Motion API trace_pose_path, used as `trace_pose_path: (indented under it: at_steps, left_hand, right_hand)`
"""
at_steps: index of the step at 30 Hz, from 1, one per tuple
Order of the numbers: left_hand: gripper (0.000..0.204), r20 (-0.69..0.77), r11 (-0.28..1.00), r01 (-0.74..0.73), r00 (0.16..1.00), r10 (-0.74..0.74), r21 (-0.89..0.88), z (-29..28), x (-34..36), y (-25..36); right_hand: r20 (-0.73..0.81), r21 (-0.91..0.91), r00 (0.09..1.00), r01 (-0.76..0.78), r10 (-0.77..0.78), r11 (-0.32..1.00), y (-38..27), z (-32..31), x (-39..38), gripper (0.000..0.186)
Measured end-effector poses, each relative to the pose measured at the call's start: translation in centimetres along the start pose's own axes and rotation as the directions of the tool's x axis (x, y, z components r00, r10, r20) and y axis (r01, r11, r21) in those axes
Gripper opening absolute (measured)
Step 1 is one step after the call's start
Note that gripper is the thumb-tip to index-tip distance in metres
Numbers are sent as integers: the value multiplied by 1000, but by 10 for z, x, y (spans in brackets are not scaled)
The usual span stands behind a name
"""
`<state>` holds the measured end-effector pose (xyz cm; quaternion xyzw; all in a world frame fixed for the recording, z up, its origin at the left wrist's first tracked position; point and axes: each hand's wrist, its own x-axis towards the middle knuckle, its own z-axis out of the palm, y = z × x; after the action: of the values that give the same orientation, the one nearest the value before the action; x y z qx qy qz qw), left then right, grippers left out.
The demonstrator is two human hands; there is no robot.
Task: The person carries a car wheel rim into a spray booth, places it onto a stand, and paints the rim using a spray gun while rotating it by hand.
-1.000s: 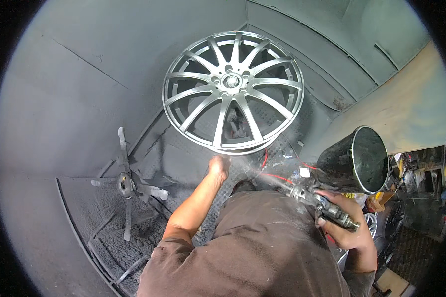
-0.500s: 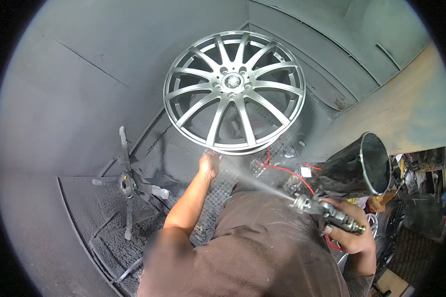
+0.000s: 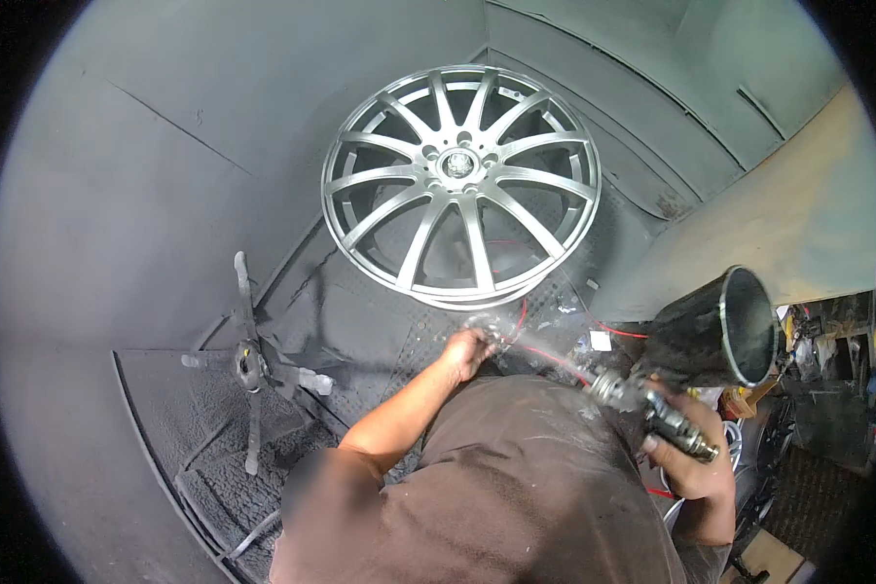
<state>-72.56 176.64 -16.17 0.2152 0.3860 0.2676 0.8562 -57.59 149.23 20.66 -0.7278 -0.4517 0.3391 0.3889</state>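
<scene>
Ahead of us, above the floor (image 3: 384, 355), is one silver wheel (image 3: 458, 164) with twelve spokes (image 3: 423, 241) and five bolt holes (image 3: 464, 138). We hold one spray gun (image 3: 674, 424) with one black cup (image 3: 691, 341), right hand (image 3: 696, 469) wrapped around it; our left hand (image 3: 467, 353), near the wheel, is too blurred to tell its grip.

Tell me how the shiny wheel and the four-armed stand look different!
The alloy wheel is bright silver; the four-armed stand is dull grey. The wheel has many spokes inside a round rim; the stand has only four arms. Both branch out from a round middle.
</scene>
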Motion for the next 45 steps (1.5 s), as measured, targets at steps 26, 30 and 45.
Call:
trace_pose_path:
  at_steps: [26, 30, 45]
  left_hand:
    - [38, -24, 981, -128, 992, 126, -149, -11, 29, 22]
    - [37, -91, 999, 5, 996, 0, 53, -6, 26, 0]
    - [23, -299, 915, -380, 897, 327, -138, -72, 43, 49]
  right_hand:
    - [-73, -60, 986, 144, -148, 988, -5, -11, 22, 48]
    - [38, -88, 991, 131, -128, 988, 3, -27, 10, 49]
    - [-4, -133, 980, 197, -199, 971, 20, -41, -3, 50]
